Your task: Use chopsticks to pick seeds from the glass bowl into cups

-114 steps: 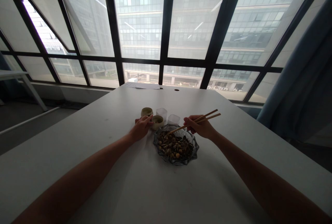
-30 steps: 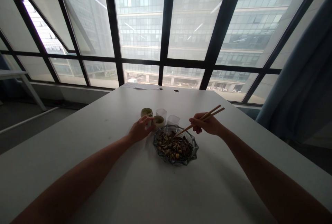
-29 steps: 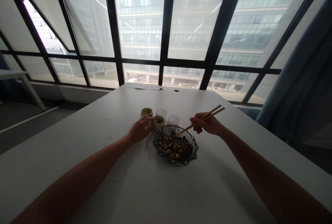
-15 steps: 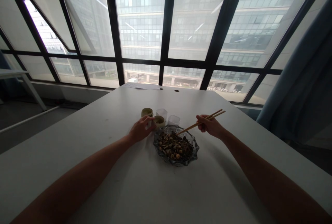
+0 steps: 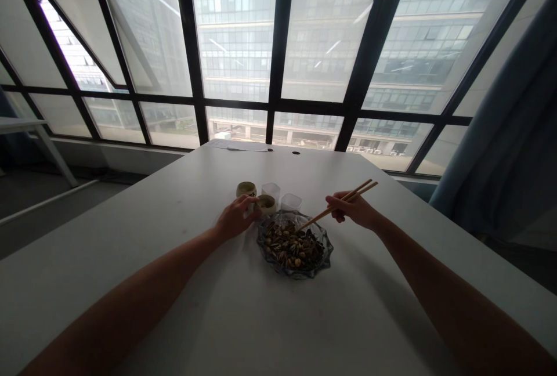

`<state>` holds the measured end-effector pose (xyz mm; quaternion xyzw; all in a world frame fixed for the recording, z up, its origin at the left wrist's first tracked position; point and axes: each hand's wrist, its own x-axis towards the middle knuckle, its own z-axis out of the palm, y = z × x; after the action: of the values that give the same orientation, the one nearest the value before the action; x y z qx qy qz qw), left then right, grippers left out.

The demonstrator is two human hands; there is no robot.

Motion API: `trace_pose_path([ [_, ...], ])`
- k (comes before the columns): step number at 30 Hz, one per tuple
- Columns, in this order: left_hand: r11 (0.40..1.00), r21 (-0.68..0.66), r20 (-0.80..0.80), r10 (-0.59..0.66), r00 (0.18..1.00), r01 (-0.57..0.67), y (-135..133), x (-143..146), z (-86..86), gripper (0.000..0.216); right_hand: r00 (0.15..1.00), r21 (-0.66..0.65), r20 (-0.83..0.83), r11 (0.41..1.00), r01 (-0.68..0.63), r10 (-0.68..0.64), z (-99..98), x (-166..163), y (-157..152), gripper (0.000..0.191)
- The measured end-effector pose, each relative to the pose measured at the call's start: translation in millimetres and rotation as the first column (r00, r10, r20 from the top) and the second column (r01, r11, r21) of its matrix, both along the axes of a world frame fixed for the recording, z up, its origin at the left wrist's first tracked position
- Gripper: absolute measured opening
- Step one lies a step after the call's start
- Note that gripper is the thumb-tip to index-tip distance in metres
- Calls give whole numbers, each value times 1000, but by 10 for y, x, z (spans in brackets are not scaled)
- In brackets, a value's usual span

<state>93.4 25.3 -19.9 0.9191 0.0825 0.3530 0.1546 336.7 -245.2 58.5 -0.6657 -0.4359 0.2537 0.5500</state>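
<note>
A pair of wooden chopsticks (image 5: pixel 324 213) is gripped in my right hand (image 5: pixel 353 211), tips down among the mixed seeds and nuts (image 5: pixel 290 245). These fill a scalloped glass bowl (image 5: pixel 326 264) on the table. To the bowl's upper left, my left hand (image 5: pixel 235 216) has its thumb and fingers closed on the near side of a small cream-coloured cup (image 5: pixel 266 204). Behind that hand stands a second similar cup (image 5: pixel 246 189) with dark markings. Two clear plastic cups (image 5: pixel 270 190) (image 5: pixel 291 202) are beside the cups, just behind the bowl.
The white table (image 5: pixel 183 283) stretches toward tall dark-framed windows (image 5: pixel 237 33). Papers (image 5: pixel 243 146) lie at its far edge, close to a dark round hole (image 5: pixel 296 153). A blue curtain (image 5: pixel 500 126) hangs at right; another white table (image 5: pixel 26 125) stands at left.
My right hand has shifted slightly left, and the chopsticks have spread a little wider at their upper ends. The left hand stays at the small cup.
</note>
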Motion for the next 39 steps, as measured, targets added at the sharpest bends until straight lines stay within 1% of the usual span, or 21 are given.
trace_pose_path([
  [4,1000,-2,-6,5,1000,-5,-4,-6,7,36,999,-21,37,1000,-16,17,44,-43,4,52],
  [13,1000,2,6,-3,1000,3,-8,-7,9,36,996,-16,75,999,-41,42,0,-58,29,51],
  [21,1000,-8,-3,3,1000,-3,-13,-4,11,37,996,-15,74,998,-54,55,85,-180,45,51],
  [29,1000,-3,-5,7,1000,-7,-12,-3,14,35,994,-46,80,996,-77,80,74,-220,69,51],
  [35,1000,0,3,8,1000,-8,-21,-7,18,35,994,-44,72,996,-83,86,83,-232,65,50],
  [39,1000,2,5,0,1000,0,-21,-9,24,36,997,-17,37,998,-67,68,35,-171,62,50],
])
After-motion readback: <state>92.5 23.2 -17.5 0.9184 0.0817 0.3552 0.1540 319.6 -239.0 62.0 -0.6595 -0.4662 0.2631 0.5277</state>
